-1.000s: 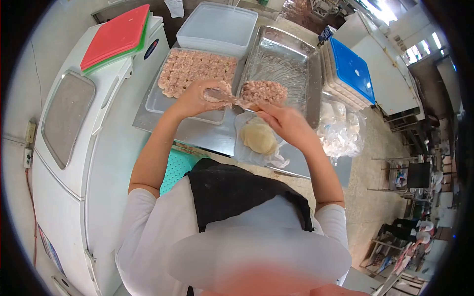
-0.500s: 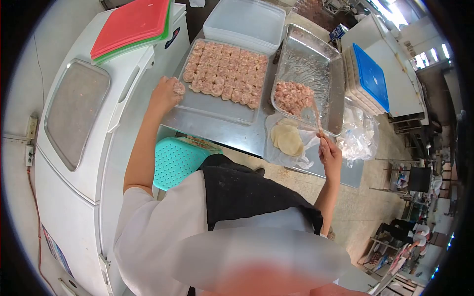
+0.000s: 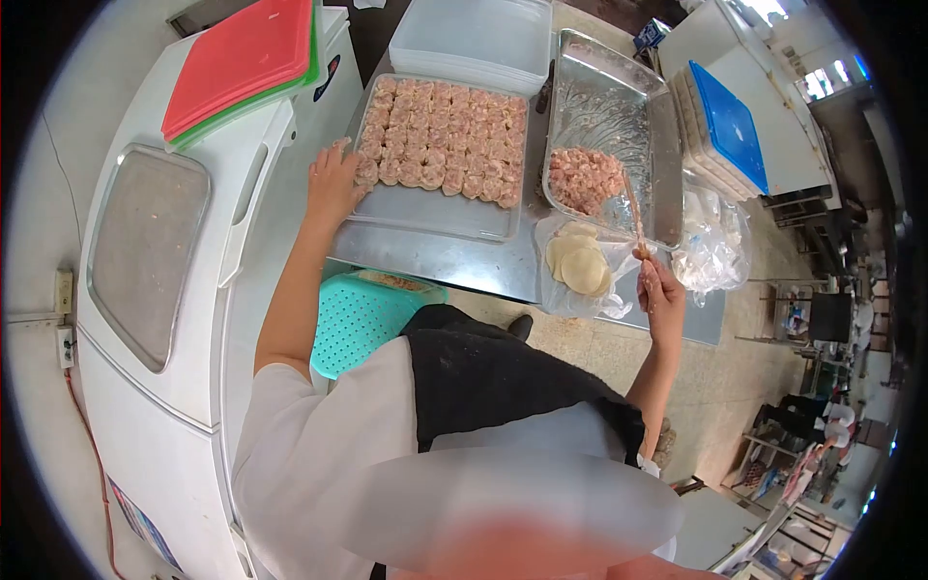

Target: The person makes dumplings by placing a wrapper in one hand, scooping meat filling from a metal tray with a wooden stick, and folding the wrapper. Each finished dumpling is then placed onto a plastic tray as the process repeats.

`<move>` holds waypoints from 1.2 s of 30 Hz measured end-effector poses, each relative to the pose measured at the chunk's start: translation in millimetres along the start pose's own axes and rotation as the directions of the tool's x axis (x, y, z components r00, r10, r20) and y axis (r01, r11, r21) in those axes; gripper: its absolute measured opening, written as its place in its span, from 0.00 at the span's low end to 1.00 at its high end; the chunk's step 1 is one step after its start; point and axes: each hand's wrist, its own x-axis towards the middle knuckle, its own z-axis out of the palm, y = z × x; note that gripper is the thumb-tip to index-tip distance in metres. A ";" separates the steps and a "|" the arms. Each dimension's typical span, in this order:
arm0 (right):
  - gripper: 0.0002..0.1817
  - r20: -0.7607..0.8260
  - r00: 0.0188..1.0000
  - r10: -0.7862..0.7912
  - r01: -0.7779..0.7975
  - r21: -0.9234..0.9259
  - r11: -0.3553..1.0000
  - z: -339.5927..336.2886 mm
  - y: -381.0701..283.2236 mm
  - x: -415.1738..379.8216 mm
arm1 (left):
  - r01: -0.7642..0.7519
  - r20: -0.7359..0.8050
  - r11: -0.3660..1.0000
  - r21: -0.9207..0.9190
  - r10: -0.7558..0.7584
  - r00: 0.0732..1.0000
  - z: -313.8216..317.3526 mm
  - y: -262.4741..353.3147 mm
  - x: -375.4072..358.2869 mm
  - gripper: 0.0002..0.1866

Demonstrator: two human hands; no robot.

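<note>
On a translucent tray (image 3: 425, 215), filled dumplings (image 3: 445, 135) stand packed in rows, side by side, with a bare strip of tray along the side nearest the person. At the tray's left edge, the left hand (image 3: 334, 184) reaches over the end of the nearest row, fingers partly bent and touching the dumpling there; whether they grip it or only rest on it, I cannot tell. The right hand (image 3: 662, 292) is closed around the handle of a narrow spreader (image 3: 634, 211), whose far end reaches over the rim of a metal pan (image 3: 604, 106), beside the meat filling (image 3: 584, 181). That filling sits heaped in the pan's near left corner, and thin smears mark the bottom beyond it. Just below the pan, round wrappers (image 3: 583, 267) lie overlapping on a plastic sheet (image 3: 555, 296), near the right hand. Stacked translucent containers (image 3: 472, 41) stand beyond the tray. To the right of the pan are more stacked containers under a blue lid (image 3: 727, 128), with a crumpled plastic bag (image 3: 713, 246) nearer the person. All these are on a metal desk (image 3: 454, 259). Below its near edge is a perforated teal stool (image 3: 360, 324); left of it, a white freezer (image 3: 261, 227) carries red and green lids (image 3: 242, 70).
</note>
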 end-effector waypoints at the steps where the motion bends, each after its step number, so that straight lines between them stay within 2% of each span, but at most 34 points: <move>1: 0.14 0.008 1.000 0.001 -0.001 0.027 1.000 -0.9 1.1 1.0 | 0.011 -0.023 1.000 0.004 -0.011 1.000 6.0 -4.3 4.3 0.31; 3: 0.14 0.003 1.000 -0.004 0.004 0.033 0.999 -1.5 5.9 3.4 | 0.019 -0.044 1.000 0.012 -0.018 0.999 8.1 -5.5 11.0 0.31; 6: 0.14 0.012 1.000 0.010 -0.011 0.033 0.999 -8.4 5.3 6.6 | 0.037 0.027 0.999 0.034 -0.038 0.999 -3.8 6.8 15.4 0.29; 8: 0.14 0.014 0.999 0.031 -0.032 0.036 0.999 -14.2 4.3 11.0 | 0.022 -0.031 0.999 -0.036 -0.024 0.999 -12.3 25.5 12.6 0.30; 10: 0.15 0.082 0.995 -0.060 0.067 -0.094 0.993 -22.2 5.2 20.4 | -0.033 -0.068 0.999 -0.010 0.032 0.997 9.9 18.1 18.1 0.32; 11: 0.16 0.128 0.988 -0.090 0.121 -0.260 0.958 -29.3 5.2 28.7 | -0.077 -0.105 0.997 0.016 0.078 0.991 18.8 13.8 23.7 0.33; 12: 0.16 0.096 0.992 -0.080 0.103 -0.258 0.961 -38.2 7.9 39.3 | -0.110 -0.100 0.994 0.008 0.110 0.989 20.1 10.7 28.5 0.33; 13: 0.15 0.178 0.953 -0.244 0.297 -0.408 0.864 -47.9 12.0 51.8 | -0.068 -0.083 0.998 0.007 0.068 0.994 20.2 7.5 29.8 0.34; 14: 0.14 0.288 0.881 -0.376 0.473 -0.527 0.706 -58.2 15.3 64.4 | -0.023 -0.066 1.000 0.009 0.024 0.998 20.5 13.4 29.7 0.35; 16: 0.13 0.325 0.912 -0.251 0.399 -0.848 0.350 -77.8 3.1 88.8 | -0.029 -0.035 0.998 0.054 0.031 0.999 0.6 41.8 21.0 0.35; 18: 0.15 0.355 0.905 -0.237 0.409 -0.878 0.247 -84.5 -20.6 110.1 | -0.021 -0.011 0.994 0.107 0.022 1.000 -18.5 72.9 16.2 0.35; 20: 0.16 0.446 0.849 -0.283 0.482 -0.873 0.072 -81.6 -27.2 136.3 | -0.138 -0.056 0.985 -0.108 0.132 0.990 -27.0 118.2 10.9 0.32; 22: 0.12 0.465 0.814 -0.349 0.509 -0.860 0.041 -64.6 -13.2 154.5 | -0.323 -0.166 0.878 -0.354 0.282 0.945 -29.9 183.3 4.4 0.24; 24: 0.09 0.591 0.694 -0.411 0.646 -0.764 -0.006 -49.7 40.4 166.2 | -0.272 0.013 0.765 -0.584 0.343 0.939 -14.7 238.6 -7.1 0.18; 26: 0.08 0.631 0.687 -0.360 0.682 -0.732 0.020 -53.7 44.9 152.0 | -0.257 0.084 0.693 -0.674 0.417 0.905 16.3 283.6 -20.8 0.15; 27: 0.07 0.673 0.675 -0.302 0.714 -0.699 0.038 -58.8 46.9 144.8 | -0.246 0.115 0.678 -0.693 0.441 0.890 29.0 301.8 -24.7 0.14; 29: 0.07 0.701 0.652 -0.289 0.738 -0.674 0.031 -86.8 35.1 142.1 | -0.231 0.147 0.667 -0.708 0.459 0.876 48.8 335.0 -30.0 0.14; 31: 0.07 0.733 0.622 -0.277 0.766 -0.642 0.022 -107.4 19.9 145.0 | -0.363 -0.021 0.733 -0.575 0.430 0.903 63.0 360.0 -34.8 0.15; 33: 0.07 0.651 0.682 -0.333 0.716 -0.688 0.119 -114.3 11.7 152.2 | -0.345 -0.017 0.739 -0.578 0.412 0.911 74.6 364.7 -33.9 0.15; 34: 0.07 0.662 0.669 -0.337 0.729 -0.674 0.122 -107.6 27.4 158.8 | -0.338 -0.016 0.734 -0.589 0.408 0.913 76.0 368.0 -32.9 0.14; 36: 0.08 0.754 0.582 -0.306 0.812 -0.558 0.169 -89.4 61.9 166.8 | -0.302 -0.006 0.728 -0.616 0.378 0.926 76.2 380.0 -34.1 0.15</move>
